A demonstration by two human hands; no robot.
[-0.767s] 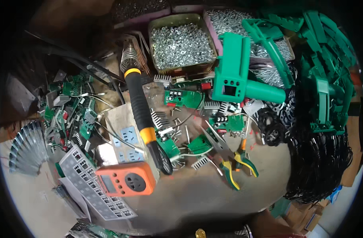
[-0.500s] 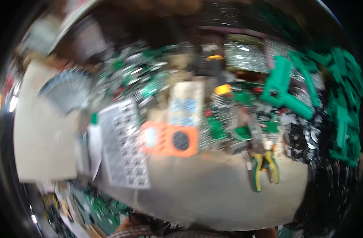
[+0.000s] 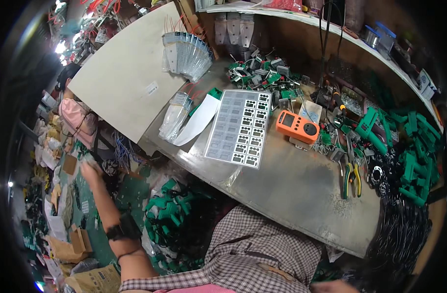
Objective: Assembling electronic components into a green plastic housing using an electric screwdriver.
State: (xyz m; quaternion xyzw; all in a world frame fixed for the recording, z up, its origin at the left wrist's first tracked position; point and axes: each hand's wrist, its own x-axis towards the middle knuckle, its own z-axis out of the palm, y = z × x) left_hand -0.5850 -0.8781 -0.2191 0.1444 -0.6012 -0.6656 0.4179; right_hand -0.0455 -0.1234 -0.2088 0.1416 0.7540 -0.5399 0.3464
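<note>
no legible text or numbers

My left arm (image 3: 108, 205) stretches away from me, out to my left, well apart from the right. My left hand (image 3: 91, 169) is blurred, its grip unclear. My right hand (image 3: 333, 287) sits low, blurred and partly cut off by the lower edge, its fingers indistinct.

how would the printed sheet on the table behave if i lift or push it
The printed sheet looks thin, so it would probably be light and bend. Lying flat on the tabletop, it would likely slide rather than tip if pushed.
</note>
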